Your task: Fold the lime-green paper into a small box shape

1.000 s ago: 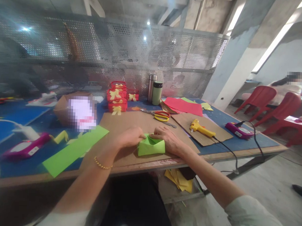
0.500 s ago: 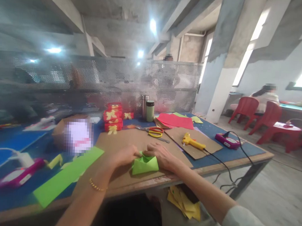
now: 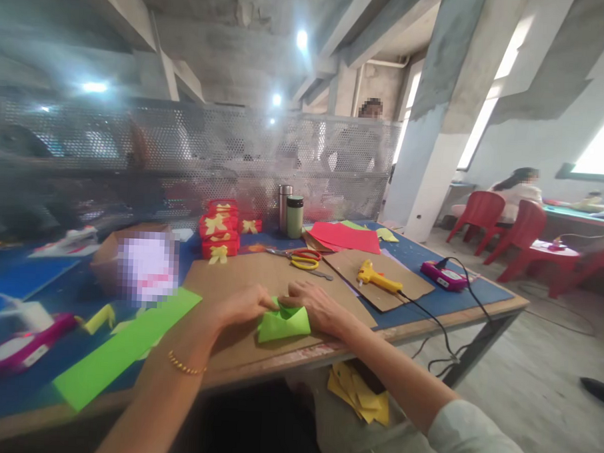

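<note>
A folded piece of bright green paper (image 3: 284, 324) lies on a brown cardboard sheet (image 3: 240, 277) near the table's front edge. My left hand (image 3: 241, 304) pinches its upper left corner, fingers closed on the fold. My right hand (image 3: 313, 304) presses and grips its upper right side, fingers bent over the paper. Both hands meet at the top middle of the fold.
A long green paper strip (image 3: 121, 345) lies to the left. Scissors (image 3: 300, 258), a yellow glue gun (image 3: 377, 278) with cable, red gift boxes (image 3: 216, 226), two flasks (image 3: 290, 216) and red paper (image 3: 346, 236) sit further back. A mesh screen (image 3: 185, 154) borders the table. People sit at the right.
The view has tilted upward and shifted, so table and hands sit lower left in the picture. Both hands stay on the green paper, working its top fold.
</note>
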Action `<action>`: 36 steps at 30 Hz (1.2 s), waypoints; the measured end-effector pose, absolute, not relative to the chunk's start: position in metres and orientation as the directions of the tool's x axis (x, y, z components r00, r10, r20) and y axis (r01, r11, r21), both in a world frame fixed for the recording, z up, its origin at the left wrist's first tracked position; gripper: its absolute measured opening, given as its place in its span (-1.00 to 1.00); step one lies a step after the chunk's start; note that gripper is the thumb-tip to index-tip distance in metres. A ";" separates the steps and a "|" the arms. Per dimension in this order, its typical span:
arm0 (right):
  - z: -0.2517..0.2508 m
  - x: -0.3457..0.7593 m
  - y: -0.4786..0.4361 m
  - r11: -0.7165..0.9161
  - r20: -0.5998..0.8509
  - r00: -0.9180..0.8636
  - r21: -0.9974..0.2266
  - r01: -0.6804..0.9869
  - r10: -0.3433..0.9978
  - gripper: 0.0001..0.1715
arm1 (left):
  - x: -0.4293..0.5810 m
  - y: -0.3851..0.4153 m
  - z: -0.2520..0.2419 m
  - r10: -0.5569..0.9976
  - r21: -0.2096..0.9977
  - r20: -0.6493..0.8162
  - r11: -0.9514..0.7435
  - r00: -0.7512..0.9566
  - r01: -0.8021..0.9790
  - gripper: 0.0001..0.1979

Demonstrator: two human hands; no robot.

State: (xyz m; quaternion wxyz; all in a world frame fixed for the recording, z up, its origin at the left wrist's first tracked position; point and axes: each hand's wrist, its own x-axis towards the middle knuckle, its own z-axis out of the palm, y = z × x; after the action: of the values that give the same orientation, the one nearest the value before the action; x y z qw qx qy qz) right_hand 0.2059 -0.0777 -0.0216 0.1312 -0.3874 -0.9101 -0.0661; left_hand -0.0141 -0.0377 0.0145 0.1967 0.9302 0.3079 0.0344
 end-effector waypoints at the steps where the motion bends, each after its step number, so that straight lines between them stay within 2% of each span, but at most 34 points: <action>1: -0.021 0.206 -0.079 0.692 0.294 -0.667 0.024 0.721 0.685 -0.78 | -0.014 -0.037 0.014 0.591 0.381 -0.063 -0.731 0.804 0.567 -0.71; 12: -0.026 0.210 -0.076 0.706 0.310 -0.664 -0.035 0.708 0.681 -0.82 | -0.012 -0.046 0.020 0.641 0.324 -0.125 -0.695 0.757 0.642 -0.63; 19: -0.031 0.216 -0.077 0.726 0.370 -0.648 -0.116 0.678 0.665 -0.83 | -0.011 -0.048 0.022 0.648 0.393 -0.201 -0.634 0.735 0.666 -0.66; 36: -0.031 0.216 -0.073 0.735 0.344 -0.670 -0.096 0.672 0.658 -0.78 | -0.010 -0.050 0.025 0.645 0.450 -0.195 -0.611 0.739 0.652 -0.69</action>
State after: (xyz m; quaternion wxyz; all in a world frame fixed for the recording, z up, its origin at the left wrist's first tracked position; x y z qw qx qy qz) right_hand 0.2156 -0.0727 -0.0308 0.1804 -0.3638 -0.9137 -0.0192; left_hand -0.0104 -0.0501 0.0253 0.2533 0.8974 0.3613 -0.0067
